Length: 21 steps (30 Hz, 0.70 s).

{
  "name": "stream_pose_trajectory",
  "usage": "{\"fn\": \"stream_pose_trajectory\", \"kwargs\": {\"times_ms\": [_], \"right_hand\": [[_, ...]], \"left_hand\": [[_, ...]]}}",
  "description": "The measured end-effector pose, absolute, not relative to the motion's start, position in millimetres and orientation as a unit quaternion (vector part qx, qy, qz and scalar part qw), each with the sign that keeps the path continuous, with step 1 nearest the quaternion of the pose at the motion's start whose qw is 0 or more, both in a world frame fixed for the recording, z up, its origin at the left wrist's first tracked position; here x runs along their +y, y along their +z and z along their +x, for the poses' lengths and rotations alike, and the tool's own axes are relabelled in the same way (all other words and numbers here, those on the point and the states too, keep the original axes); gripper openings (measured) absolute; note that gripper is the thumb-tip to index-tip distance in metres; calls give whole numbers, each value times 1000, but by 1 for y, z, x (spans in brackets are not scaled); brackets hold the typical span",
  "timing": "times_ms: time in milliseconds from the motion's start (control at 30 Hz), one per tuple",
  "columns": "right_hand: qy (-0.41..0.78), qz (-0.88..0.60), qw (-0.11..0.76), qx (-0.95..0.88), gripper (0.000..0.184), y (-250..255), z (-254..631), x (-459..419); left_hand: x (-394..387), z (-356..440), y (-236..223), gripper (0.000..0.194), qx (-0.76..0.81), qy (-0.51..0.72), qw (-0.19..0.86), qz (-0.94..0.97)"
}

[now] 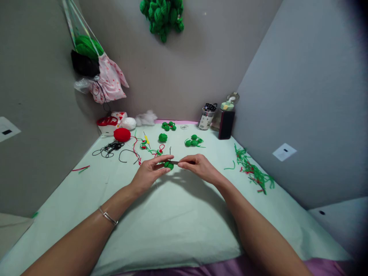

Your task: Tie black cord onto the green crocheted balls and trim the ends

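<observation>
Near the middle of the table, my left hand (149, 170) pinches a small green yarn ball (169, 165) between thumb and fingers. A short black strand (170, 150) sticks up from beside the ball. Thumb and fingers of my right hand (198, 166) are closed on a thin, dark tool (174, 163) that reaches across to the ball; its kind is too small to make out. Just beyond my left fingers lie green and red yarn pieces (159, 152). A larger ball of green yarn (163, 137) rests farther back.
At the left are a red yarn ball (122, 134), tangled black cord (107, 148) and a yellow-handled hook (147, 139). Green knitted pieces (194, 141) lie behind my right hand. Yarn scraps (254, 170) line the right edge. A phone (226, 125) and a can (206, 118) stand behind.
</observation>
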State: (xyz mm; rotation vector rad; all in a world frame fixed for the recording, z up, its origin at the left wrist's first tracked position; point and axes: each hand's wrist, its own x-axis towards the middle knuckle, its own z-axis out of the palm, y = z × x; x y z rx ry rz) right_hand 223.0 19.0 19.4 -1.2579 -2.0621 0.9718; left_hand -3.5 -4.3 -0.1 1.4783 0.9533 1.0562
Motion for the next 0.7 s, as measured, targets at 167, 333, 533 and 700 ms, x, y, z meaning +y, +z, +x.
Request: {"fn": "stream_pose_trajectory", "kwargs": {"times_ms": [167, 333, 533, 700], "right_hand": [[323, -479, 262, -773, 41, 18, 223, 19], [340, -481, 278, -759, 42, 19, 225, 22], [265, -573, 347, -694, 40, 17, 241, 37], [265, -573, 327, -704, 39, 21, 238, 32]], "left_hand": [[-3, -5, -3, 44, 398, 429, 525, 618], [-2, -5, -1, 46, 386, 437, 533, 613], [-1, -3, 1, 64, 396, 462, 552, 570], [1, -3, -2, 65, 397, 474, 538, 573]]}}
